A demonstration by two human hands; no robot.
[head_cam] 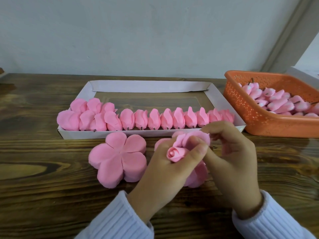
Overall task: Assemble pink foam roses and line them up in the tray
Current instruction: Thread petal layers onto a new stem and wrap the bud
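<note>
My left hand grips a pink foam rose bud, thumb pressed across it. My right hand pinches a pink petal layer that wraps around the bud's far side. A second stack of flat petals lies partly hidden under both hands. To the left lies a thick stack of five-lobed pink petals. Behind, a shallow white cardboard tray holds a row of several finished roses along its near side, with more piled at its left end.
An orange perforated basket at the right holds several pink buds with dark stems. The dark wooden table runs to a pale wall. A white box edge shows behind the basket.
</note>
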